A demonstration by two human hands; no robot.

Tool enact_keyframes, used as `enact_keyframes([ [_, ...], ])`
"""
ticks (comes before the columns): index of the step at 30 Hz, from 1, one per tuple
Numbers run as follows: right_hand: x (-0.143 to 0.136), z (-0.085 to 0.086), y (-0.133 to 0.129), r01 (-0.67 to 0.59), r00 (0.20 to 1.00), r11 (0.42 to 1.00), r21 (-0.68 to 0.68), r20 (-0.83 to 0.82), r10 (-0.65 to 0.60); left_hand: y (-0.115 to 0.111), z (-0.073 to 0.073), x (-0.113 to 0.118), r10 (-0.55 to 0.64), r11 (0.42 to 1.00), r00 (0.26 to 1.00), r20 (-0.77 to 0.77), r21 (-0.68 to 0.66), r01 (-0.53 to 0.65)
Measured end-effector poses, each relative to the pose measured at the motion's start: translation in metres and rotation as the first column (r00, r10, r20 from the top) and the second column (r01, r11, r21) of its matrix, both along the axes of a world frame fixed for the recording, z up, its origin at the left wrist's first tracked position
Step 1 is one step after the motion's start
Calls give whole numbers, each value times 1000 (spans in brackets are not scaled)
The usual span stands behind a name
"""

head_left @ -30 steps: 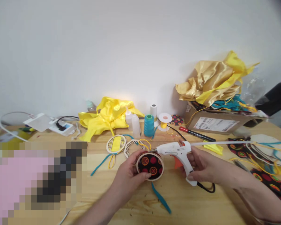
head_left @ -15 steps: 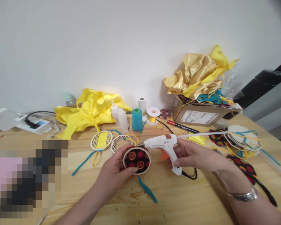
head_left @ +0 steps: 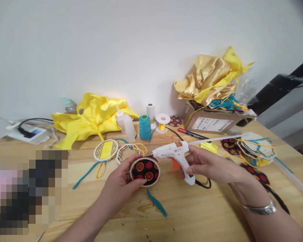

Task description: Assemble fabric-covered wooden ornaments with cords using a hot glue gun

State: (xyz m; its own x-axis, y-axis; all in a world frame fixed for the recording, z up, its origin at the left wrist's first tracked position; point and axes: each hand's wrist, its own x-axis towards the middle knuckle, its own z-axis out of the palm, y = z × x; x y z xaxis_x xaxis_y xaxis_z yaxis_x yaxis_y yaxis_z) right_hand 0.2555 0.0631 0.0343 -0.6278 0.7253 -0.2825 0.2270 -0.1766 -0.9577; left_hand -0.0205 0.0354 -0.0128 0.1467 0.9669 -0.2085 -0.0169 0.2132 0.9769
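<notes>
My left hand [head_left: 126, 179] grips a round wooden hoop piece [head_left: 145, 171] backed with dark fabric in red and orange patterns, its thumb lying on the fabric. A teal ribbon [head_left: 156, 203] hangs below the hoop, and a yellow cord loop [head_left: 140, 148] shows above it. My right hand [head_left: 202, 164] is closed around the handle of a white glue gun [head_left: 173, 153] with an orange trigger. The gun's nozzle is at the hoop's upper edge; whether it touches cannot be made out. A long pale glue stick [head_left: 212, 138] sticks out of its back.
Behind are yellow fabric [head_left: 88, 117], bottles [head_left: 129, 128], a teal thread cone [head_left: 144, 127] and a cardboard box [head_left: 209, 122] with gold cloth. Latticed ornaments [head_left: 106, 150] lie left, a patterned pile [head_left: 255, 148] right. A black cable [head_left: 204, 185] hangs from the gun.
The whole view has shifted slightly, with everything a little further left. The nozzle has moved slightly along the hoop's upper edge; both hands keep their holds.
</notes>
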Motion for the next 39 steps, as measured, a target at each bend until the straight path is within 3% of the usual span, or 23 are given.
enact_keyframes([
  [5,-2,1,3,9,1000,1000,0,8,-9,1,0,-1,6,1000,1000,-5,18,-6],
  [12,-4,-7,4,189,976,978,-86,-93,-197,-3,-2,0,-5,997,1000,-31,76,7],
  [18,-5,-7,0,247,969,969,9,24,-247,-10,-6,-3,-44,975,987,-152,209,76],
  [25,-10,-2,-8,263,952,962,70,142,-270,-13,-8,-4,-92,946,945,-313,270,182],
  [30,-11,4,-10,182,962,946,268,149,-227,-14,-8,-5,-83,945,938,-336,273,181],
  [34,-13,14,-10,74,956,839,539,202,-214,-13,-8,-5,-73,942,935,-348,282,179],
  [39,-7,17,-10,-37,949,732,681,253,-187,-12,-8,-4,-84,948,938,-336,263,179],
])
